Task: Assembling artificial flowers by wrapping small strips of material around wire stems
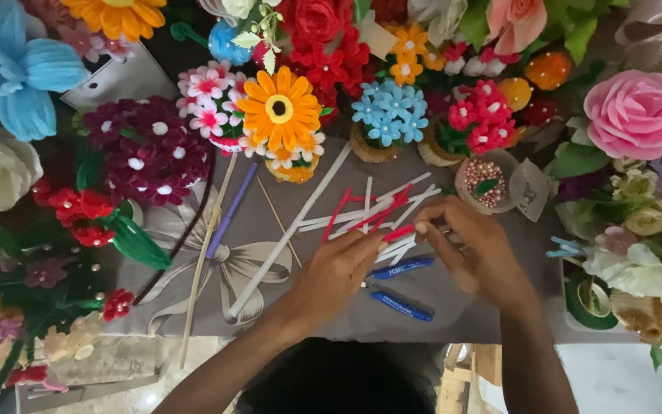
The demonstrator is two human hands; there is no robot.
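Your left hand [336,274] and your right hand [470,247] meet over the grey cloth [453,307]; between their fingertips you pinch a short red pipe cleaner [398,232], the left thumb and forefinger closed on one end, the right fingers curled in and closed on the other; the piece lies nearly level, just above a loose heap of white and red pipe cleaners [373,211] spread on the cloth. Just below your hands lie two blue pens [401,285], one touching the left knuckles' side, the other nearer you; to the left a long white stick [289,231] runs slantwise across the cloth, with a thin purple stick [231,211] and a pale wooden stick [202,264] beside it. Beyond the heap sits a small clear cup of pink beads [486,182]; around that stand craft flowers: an orange sunflower [280,109], a cluster of small blue flowers [389,110], a large pink rose [637,113] to the right, a big blue bloom [13,69] at far left.
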